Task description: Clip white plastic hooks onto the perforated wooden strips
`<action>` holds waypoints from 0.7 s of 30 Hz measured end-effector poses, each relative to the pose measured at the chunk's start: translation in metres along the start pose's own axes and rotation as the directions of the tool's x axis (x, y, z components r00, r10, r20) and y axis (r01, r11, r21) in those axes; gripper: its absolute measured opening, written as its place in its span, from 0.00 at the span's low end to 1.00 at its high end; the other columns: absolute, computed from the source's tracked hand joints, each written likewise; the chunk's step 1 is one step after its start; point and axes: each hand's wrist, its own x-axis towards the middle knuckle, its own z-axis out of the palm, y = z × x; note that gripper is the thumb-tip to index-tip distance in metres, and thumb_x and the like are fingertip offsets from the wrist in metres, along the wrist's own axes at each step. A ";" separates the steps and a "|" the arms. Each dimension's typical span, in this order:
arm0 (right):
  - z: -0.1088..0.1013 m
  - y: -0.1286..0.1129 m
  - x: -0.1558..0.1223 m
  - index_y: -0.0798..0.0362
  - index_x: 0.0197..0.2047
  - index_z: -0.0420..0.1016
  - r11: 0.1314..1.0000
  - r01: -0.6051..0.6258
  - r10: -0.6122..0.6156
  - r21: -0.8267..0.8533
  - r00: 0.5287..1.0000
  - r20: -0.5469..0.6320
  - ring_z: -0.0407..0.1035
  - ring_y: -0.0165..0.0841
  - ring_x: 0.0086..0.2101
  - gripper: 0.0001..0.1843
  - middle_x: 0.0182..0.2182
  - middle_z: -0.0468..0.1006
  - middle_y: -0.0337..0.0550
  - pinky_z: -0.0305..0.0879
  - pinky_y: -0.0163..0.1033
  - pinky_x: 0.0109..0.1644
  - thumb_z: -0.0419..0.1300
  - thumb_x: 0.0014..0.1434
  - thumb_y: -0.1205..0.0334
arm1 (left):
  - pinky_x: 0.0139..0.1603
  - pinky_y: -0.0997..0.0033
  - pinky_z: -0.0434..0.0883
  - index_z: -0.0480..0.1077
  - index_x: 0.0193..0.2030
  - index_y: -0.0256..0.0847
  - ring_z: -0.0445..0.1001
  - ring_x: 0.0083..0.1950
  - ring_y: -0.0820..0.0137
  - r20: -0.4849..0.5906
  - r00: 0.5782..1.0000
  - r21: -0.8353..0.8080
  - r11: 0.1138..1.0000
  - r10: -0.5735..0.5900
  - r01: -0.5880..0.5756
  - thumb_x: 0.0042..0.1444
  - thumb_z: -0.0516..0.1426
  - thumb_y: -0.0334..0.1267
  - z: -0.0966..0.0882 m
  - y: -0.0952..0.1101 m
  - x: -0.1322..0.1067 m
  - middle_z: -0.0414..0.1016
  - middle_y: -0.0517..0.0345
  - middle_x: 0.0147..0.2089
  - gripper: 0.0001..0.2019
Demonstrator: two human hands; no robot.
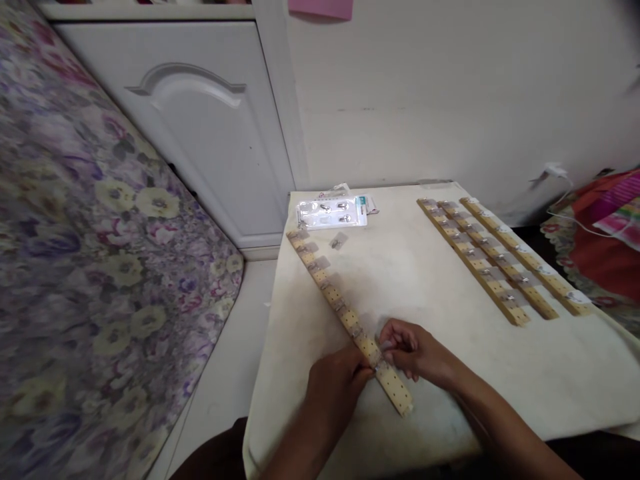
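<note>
Both at the near end of the strip [345,311]: my left hand [334,385] clamps it, right hand [413,351] pinches a clip [385,346]; open tabletop [425,280] alongside.

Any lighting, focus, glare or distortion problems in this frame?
Head view: soft, even light, no hard shadows; wide-angle bending toward the edges; mild glare on the blister pack; detail is soft where the left hand and right hand meet the wooden strip.
</note>
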 end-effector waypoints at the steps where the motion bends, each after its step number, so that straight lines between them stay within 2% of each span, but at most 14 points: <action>1: 0.000 -0.001 0.000 0.51 0.33 0.65 1.000 -0.007 0.007 -0.007 1.000 0.001 0.57 0.18 0.14 0.06 0.23 0.65 0.28 0.54 0.24 0.14 0.57 0.51 0.69 | 0.34 0.74 0.60 0.71 0.28 0.43 0.72 0.35 0.70 0.001 1.000 0.002 1.000 -0.006 0.006 0.52 0.56 0.36 0.000 0.001 0.000 0.76 0.64 0.30 0.05; 7: -0.001 -0.003 0.002 0.52 0.33 0.65 0.999 -0.033 0.033 -0.035 0.999 0.012 0.58 0.19 0.14 0.07 0.22 0.65 0.28 0.54 0.25 0.13 0.58 0.49 0.69 | 0.33 0.75 0.59 0.71 0.27 0.42 0.71 0.33 0.70 -0.014 1.000 0.020 1.000 -0.013 0.013 0.52 0.56 0.36 0.000 0.001 0.000 0.75 0.64 0.28 0.05; 14: -0.001 0.002 -0.001 0.52 0.38 0.67 1.000 0.010 -0.010 0.008 1.000 0.010 0.61 0.19 0.15 0.10 0.24 0.68 0.30 0.58 0.25 0.16 0.61 0.52 0.61 | 0.33 0.77 0.58 0.68 0.27 0.41 0.70 0.32 0.72 -0.046 0.995 -0.012 0.996 0.093 -0.094 0.52 0.55 0.35 -0.001 -0.002 -0.005 0.73 0.65 0.28 0.05; 18: -0.004 0.008 -0.005 0.50 0.44 0.67 1.000 0.014 -0.015 -0.009 0.999 -0.046 0.60 0.18 0.14 0.15 0.26 0.68 0.30 0.57 0.26 0.14 0.61 0.54 0.56 | 0.33 0.77 0.58 0.67 0.26 0.41 0.69 0.32 0.73 -0.051 0.991 -0.049 0.990 0.127 -0.130 0.51 0.54 0.34 -0.002 -0.004 -0.007 0.72 0.65 0.27 0.05; 21: -0.015 0.009 -0.007 0.51 0.43 0.67 0.998 0.022 -0.028 -0.054 0.992 -0.126 0.60 0.18 0.14 0.15 0.26 0.67 0.31 0.56 0.26 0.14 0.61 0.55 0.54 | 0.33 0.76 0.59 0.67 0.25 0.40 0.69 0.32 0.72 -0.052 0.991 -0.050 0.990 0.127 -0.129 0.51 0.54 0.34 -0.003 -0.005 -0.009 0.72 0.64 0.27 0.05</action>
